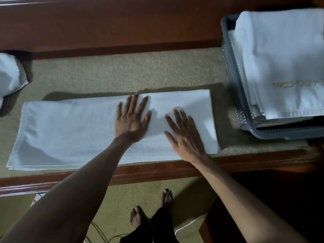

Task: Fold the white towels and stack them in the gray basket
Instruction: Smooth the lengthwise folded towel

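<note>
On the desk [122,72], right along its near wooden edge, the towel [70,134] is lying flat as a long strip, folded lengthwise, running left to right. Both hands are on its right half. The left hand [132,118] is palm down around the middle of the strip, with its fingers [135,102] straight, spread and reaching to the far edge of the cloth. The right hand [184,134] is just beside it, also palm down, fingers [177,116] fanned out and angled a bit to the left. So nothing's gripped, both hands are just pressing flat on the fabric. Both forearms are bare and stretched forward from the bottom of the view, the left one crossing the towel's near edge.

Off to the right, near the end of the strip, sits the gray basket [231,76], with folded towels [280,58] stacked above its rim. There's a bunched-up towel [8,76] at the far left edge of the desk. Bare feet [166,199] show on the floor below.
</note>
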The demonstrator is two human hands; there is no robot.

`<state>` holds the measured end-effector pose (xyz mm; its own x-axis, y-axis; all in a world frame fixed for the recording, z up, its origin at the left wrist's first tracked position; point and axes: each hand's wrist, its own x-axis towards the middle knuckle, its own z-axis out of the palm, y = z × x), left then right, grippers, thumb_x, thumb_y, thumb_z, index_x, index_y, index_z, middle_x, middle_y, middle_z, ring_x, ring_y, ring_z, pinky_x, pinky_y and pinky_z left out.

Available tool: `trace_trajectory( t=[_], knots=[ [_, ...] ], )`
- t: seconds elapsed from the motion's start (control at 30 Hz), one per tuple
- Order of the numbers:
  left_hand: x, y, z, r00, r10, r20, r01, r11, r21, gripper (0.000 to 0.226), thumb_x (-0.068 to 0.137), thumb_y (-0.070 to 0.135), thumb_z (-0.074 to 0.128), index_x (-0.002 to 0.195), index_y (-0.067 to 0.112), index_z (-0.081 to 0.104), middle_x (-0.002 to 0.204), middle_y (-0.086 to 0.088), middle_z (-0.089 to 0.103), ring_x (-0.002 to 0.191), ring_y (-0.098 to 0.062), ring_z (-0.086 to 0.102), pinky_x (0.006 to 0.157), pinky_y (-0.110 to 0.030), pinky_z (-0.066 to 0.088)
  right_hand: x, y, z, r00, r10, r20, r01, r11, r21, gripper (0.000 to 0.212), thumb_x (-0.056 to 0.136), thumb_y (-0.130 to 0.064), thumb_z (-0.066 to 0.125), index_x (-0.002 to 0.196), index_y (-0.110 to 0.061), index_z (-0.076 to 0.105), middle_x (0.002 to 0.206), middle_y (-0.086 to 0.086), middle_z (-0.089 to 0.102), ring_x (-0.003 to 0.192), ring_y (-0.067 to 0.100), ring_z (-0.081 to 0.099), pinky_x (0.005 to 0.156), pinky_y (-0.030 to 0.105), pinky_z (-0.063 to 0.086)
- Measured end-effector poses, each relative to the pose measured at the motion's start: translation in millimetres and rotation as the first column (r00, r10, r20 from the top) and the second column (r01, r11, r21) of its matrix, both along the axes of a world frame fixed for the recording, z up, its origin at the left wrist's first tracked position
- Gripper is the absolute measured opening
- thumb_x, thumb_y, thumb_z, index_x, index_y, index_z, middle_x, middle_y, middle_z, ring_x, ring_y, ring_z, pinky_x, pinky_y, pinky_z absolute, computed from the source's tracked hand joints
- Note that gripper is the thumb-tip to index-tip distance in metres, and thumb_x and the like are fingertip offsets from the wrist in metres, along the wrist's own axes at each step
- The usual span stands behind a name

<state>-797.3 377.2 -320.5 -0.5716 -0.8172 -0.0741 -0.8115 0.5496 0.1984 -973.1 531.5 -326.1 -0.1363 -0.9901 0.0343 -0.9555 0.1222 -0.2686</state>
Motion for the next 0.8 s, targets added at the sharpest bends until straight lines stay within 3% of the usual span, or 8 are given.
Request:
trace_trajectory(
  t=[0.23, 0.4, 0.57, 0.8],
  knots=[
    [-1.1, 1.0, 1.0, 1.0, 0.01, -0.001, -0.01, 1.0, 0.007, 0.061, 0.106, 0.062, 0.012, 0.163, 0.041, 0.005, 0.173, 0.005, -0.001, 0.159, -0.018, -0.001, 0.128, -0.05, 0.002, -62.8, 24.6, -2.5, 0.988, -0.151, -0.031, 0.152, 0.987, 0.046, 0.066, 0.106, -0.058, 0.016, 0.163, -0.026, 0.016, 0.171, 0.006, 0.006, 0.158, 0.025, 0.001, 0.126, 0.053, 0.008],
    [-1.3, 1.8, -0.4, 1.0, 0.021, -0.005, -0.021, 1.0, -0.008, 0.061, 0.106, 0.061, 0.013, 0.163, 0.04, 0.005, 0.173, 0.005, 0.0, 0.159, -0.018, 0.0, 0.128, -0.05, 0.003, -40.8, -6.8, 13.8, 0.94, -0.34, -0.014, 0.34, 0.94, 0.035, 0.068, 0.108, -0.054, 0.014, 0.161, -0.013, 0.019, 0.17, 0.013, 0.004, 0.157, 0.027, -0.004, 0.127, 0.046, -0.004],
    [0.3, 2.5, -1.2, 1.0, 0.019, -0.015, -0.019, 1.0, -0.006, 0.061, 0.106, 0.061, 0.013, 0.163, 0.041, 0.004, 0.173, 0.003, 0.0, 0.159, -0.018, -0.001, 0.128, -0.049, 0.002, 15.9, -65.9, 12.6, 0.936, -0.296, 0.189, 0.301, 0.954, 0.0, 0.057, 0.108, -0.04, 0.03, 0.159, -0.014, 0.03, 0.169, 0.014, 0.015, 0.157, 0.029, 0.008, 0.127, 0.048, 0.009],
    [21.6, 11.0, -2.3, 0.998, 0.045, -0.05, -0.04, 0.996, 0.082, 0.061, 0.106, 0.063, 0.012, 0.162, 0.044, -0.006, 0.172, 0.004, -0.014, 0.157, -0.017, -0.016, 0.127, -0.05, -0.008, 22.0, -68.1, -5.8, 0.951, -0.311, 0.001, 0.308, 0.943, -0.126, 0.056, 0.105, -0.037, 0.039, 0.157, -0.017, 0.036, 0.165, 0.012, 0.029, 0.155, 0.029, 0.02, 0.125, 0.048, 0.017]
  ],
)
